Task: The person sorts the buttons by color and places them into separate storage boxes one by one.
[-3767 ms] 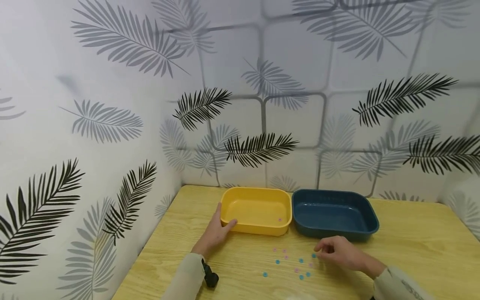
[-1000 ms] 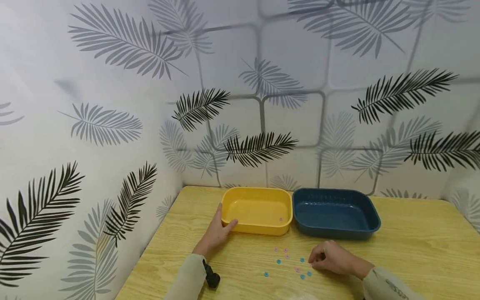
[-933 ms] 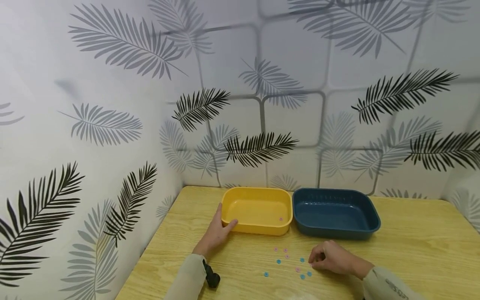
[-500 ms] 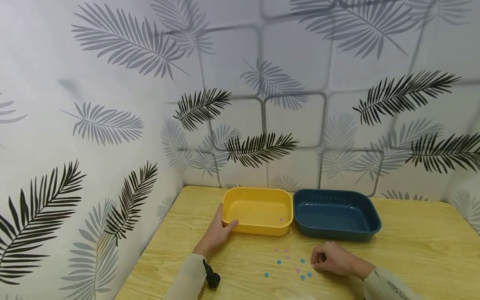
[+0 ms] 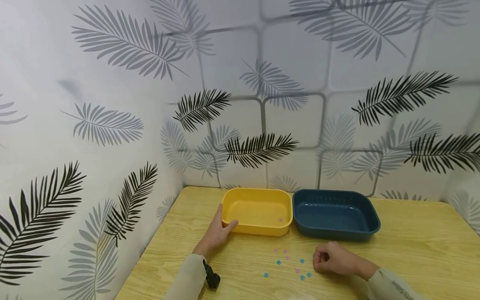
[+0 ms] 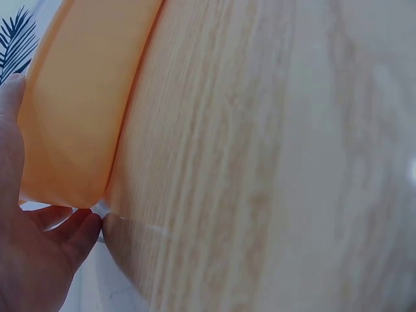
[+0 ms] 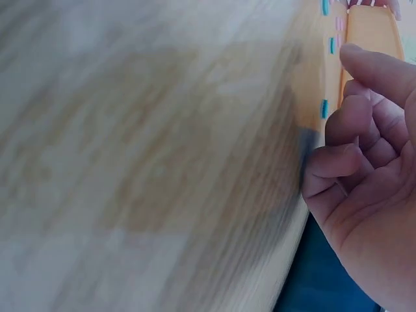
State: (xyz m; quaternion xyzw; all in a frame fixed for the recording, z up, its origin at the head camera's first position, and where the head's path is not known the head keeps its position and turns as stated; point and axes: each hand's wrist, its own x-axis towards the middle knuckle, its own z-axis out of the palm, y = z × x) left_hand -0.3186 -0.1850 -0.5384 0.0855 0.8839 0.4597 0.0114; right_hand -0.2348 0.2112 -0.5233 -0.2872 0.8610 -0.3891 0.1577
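Note:
My left hand (image 5: 215, 233) grips the front left corner of a yellow plastic tray (image 5: 258, 229), thumb along the front and fingers around the left end. In the left wrist view, its fingertips (image 6: 84, 231) meet the tray's lower edge. Inside the tray lies one small pink button (image 5: 281, 219). Low over the table in front of the dark blue tray (image 5: 337, 233), my right hand (image 5: 337, 258) has its thumb and fingers curled in a pinch. A small pink button seems held at the fingertips, mostly hidden. Left of it are several loose blue buttons (image 5: 302, 261) and pink buttons (image 5: 297, 271).
The two trays stand side by side on the wood-grain table (image 5: 420, 250), close to the leaf-patterned back wall (image 5: 240, 125). A black device (image 5: 212, 280) sits on the left wrist. Another patterned wall rises along the table's left edge.
Since the oldest frame, a blue and a pink button beside the right hand have left the table. Lately that hand has shifted slightly right. The left hand stays on the yellow tray.

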